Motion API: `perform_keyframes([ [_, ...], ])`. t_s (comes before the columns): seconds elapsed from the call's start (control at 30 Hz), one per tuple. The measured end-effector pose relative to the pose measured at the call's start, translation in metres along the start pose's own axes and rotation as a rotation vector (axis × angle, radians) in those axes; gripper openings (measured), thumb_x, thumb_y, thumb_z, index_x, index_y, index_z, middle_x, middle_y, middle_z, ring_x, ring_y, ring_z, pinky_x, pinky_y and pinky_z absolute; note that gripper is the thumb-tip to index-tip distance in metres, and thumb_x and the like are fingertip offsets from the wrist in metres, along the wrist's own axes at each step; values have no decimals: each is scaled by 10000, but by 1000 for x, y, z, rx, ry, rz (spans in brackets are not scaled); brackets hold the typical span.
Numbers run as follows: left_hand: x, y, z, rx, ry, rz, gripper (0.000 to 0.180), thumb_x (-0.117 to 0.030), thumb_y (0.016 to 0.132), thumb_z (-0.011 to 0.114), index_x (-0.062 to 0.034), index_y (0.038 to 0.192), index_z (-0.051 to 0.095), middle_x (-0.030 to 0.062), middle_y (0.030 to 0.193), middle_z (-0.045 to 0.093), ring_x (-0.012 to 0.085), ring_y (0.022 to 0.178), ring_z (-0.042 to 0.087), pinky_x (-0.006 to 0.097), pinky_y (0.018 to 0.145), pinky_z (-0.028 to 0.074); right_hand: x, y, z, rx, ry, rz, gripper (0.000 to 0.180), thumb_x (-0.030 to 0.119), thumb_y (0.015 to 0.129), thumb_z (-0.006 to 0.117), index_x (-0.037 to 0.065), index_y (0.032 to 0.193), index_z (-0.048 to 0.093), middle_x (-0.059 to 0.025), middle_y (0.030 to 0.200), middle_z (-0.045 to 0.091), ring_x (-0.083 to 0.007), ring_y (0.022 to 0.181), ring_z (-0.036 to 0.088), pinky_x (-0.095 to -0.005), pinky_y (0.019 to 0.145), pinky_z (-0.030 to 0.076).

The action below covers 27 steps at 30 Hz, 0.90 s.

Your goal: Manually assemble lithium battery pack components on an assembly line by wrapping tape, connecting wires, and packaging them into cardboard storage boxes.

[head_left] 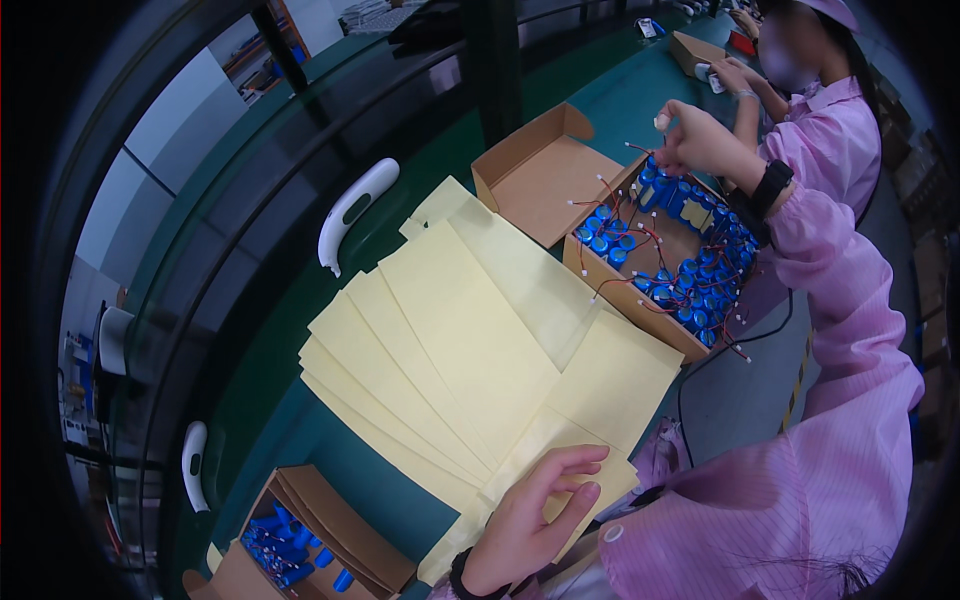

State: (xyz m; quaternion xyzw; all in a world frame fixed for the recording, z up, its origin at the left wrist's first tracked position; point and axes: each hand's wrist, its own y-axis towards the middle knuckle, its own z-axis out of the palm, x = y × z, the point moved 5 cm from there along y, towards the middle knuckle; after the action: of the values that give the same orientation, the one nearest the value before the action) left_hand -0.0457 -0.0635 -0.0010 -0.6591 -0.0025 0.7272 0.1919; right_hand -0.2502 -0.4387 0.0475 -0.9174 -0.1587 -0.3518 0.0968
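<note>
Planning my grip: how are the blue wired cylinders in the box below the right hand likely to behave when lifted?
The cylinders may snag on neighbours, since their thin wires cross one another. Rounded sides suggest a loose one could roll on the box floor.

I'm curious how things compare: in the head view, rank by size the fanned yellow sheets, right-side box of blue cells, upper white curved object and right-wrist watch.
1. Fanned yellow sheets, together
2. Right-side box of blue cells
3. Upper white curved object
4. Right-wrist watch

Yellow sheets, boxes on bench
</note>
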Motion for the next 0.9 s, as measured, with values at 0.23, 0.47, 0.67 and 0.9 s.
perform_keyframes([
  [0.23,0,1,0,5,13,4,359,35,964,530,-1,1320,506,93,1326,564,201,1211,559,302,991,460,10,0,1,-101,-160,-125,413,-29,789,717,-27,1110,457,-91,702,614,-200,611,694,-311,512,538],
  [0.47,3,0,-1,-3,6,18,354,28,964,537,-3,1316,515,94,1320,566,198,1216,555,300,988,462,11,3,-3,-156,-153,-89,413,-20,783,720,-32,1096,451,-119,719,649,-216,622,706,-313,535,559],
  [0.67,0,-1,-2,-6,37,38,353,21,966,537,-12,1317,526,93,1283,574,196,1205,558,301,977,469,4,14,-4,-134,-44,-53,432,-19,806,707,-28,1137,428,-133,735,665,-217,640,711,-309,551,575],
  [0.9,0,-1,-2,-1,55,43,337,-5,974,539,-14,1311,530,96,1266,578,195,1199,555,305,980,468,3,20,-2,-135,-47,-69,410,-9,835,695,-22,1153,437,-123,765,665,-207,653,712,-300,555,581],
])
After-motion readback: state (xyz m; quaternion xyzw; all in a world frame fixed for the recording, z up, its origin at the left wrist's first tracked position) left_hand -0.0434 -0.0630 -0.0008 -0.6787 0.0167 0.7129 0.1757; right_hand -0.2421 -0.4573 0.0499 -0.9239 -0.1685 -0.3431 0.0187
